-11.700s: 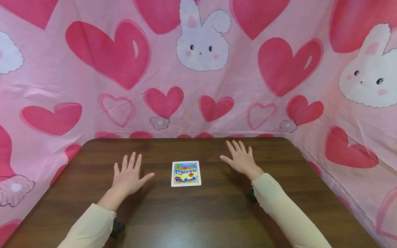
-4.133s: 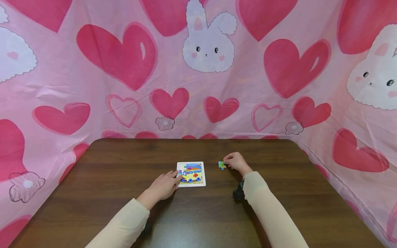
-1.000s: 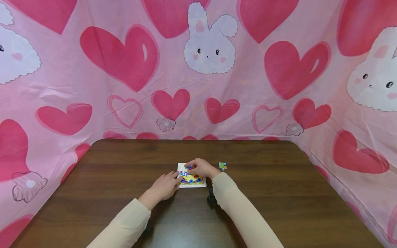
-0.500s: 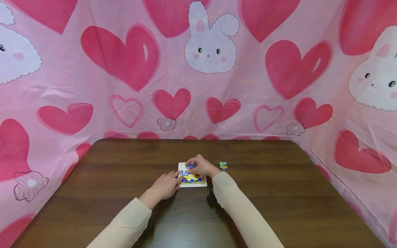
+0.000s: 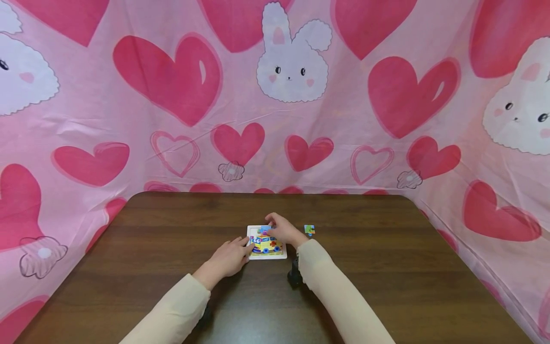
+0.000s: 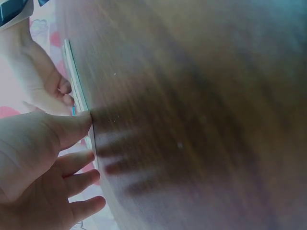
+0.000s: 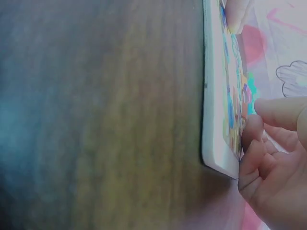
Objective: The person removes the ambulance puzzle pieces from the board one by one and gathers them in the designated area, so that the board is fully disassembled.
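A white-framed jigsaw puzzle (image 5: 267, 256) of a yellow ambulance lies on the table, seen edge-on in both wrist views. My left hand (image 5: 227, 257) rests against its left side, fingers extended; in the left wrist view the thumb (image 6: 76, 128) touches the puzzle's edge. Over the top of the puzzle, my right hand (image 5: 283, 230) pinches a blue puzzle piece (image 5: 264, 230) by its right side. In the right wrist view that piece (image 7: 251, 91) stands up from the board beside the thumb and index finger. Pale bare backing shows at the puzzle's upper left corner.
A loose green puzzle piece (image 5: 309, 230) lies on the brown wooden table (image 5: 365, 215), right of the puzzle. Pink cloth (image 5: 240, 105) printed with hearts and rabbits hangs behind and at both sides of the table.
First the puzzle was whole and both hands lay apart; later the green piece was set down at right. My right hand then came to the puzzle and has just shifted slightly, uncovering the blue piece.
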A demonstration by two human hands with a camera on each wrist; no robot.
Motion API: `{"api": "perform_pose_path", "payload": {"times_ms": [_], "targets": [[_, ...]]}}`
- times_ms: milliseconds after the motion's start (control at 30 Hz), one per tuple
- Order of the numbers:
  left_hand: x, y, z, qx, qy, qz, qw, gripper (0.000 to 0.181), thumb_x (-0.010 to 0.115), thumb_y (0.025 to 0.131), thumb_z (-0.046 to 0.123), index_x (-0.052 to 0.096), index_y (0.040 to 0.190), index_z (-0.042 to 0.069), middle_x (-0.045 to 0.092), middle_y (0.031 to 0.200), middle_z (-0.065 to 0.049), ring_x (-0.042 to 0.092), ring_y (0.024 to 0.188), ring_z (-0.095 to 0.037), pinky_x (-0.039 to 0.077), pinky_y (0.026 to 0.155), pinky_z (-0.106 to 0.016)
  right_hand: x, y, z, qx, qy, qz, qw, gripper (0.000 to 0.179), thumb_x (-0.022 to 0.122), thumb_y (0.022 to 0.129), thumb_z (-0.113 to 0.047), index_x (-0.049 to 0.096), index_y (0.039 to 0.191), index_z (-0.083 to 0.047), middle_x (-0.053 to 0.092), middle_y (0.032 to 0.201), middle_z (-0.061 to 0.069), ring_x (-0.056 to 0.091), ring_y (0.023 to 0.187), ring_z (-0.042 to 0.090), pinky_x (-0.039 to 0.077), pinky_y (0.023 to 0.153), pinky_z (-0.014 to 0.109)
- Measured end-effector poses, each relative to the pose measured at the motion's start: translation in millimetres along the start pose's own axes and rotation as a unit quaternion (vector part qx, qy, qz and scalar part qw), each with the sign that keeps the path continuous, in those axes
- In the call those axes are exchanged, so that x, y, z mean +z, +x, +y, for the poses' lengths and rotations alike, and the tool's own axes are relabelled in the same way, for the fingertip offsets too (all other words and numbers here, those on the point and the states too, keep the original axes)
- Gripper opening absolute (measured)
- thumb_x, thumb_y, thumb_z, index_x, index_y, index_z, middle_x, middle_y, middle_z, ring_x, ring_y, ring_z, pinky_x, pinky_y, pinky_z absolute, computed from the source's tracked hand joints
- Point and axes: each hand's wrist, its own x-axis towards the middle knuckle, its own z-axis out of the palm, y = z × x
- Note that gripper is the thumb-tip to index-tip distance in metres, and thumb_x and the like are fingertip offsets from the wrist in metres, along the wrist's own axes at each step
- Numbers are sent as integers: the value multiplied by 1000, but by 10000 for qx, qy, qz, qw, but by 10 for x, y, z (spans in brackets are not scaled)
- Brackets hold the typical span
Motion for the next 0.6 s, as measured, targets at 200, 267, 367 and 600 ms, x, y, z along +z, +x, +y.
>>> {"api": "perform_pose_path", "payload": {"times_ms": [200, 267, 367, 600], "targets": [[9, -1, -1, -15, 18, -33, 10000, 41, 62, 88, 19, 56, 127, 6, 45, 135, -17, 39, 124, -37, 31, 96, -52, -21, 0, 47, 135, 241, 117, 9995, 17, 59, 88, -5, 61, 105, -2, 55, 90, 6, 51, 82, 20, 44, 77, 34], [13, 0, -2, -33, 16, -54, 10000, 41, 62, 88, 19, 56, 127, 6, 45, 135, -17, 39, 124, -37, 31, 96, -52, -33, -9, 55, 214, 333, 84, 9992, 17, 59, 89, -7, 63, 105, -4, 56, 92, 6, 51, 82, 20, 45, 77, 33], [13, 1, 0, -48, 21, -76, 10000, 41, 62, 88, 19, 56, 127, 6, 45, 135, -17, 39, 124, -37, 31, 96, -52, -43, -20, 62, 339, 486, 68, 9982, 17, 58, 90, -9, 64, 106, -7, 56, 93, 5, 52, 81, 20, 45, 76, 32], [12, 5, 5, -91, -1, -116, 9999, 41, 61, 88, 19, 55, 127, 7, 44, 136, -17, 38, 125, -36, 30, 96, -52, -35, -17, 58, 396, 717, 191, 9965, 20, 57, 90, -5, 60, 108, 2, 56, 84, 8, 55, 72, 17, 48, 70, 30]]}}
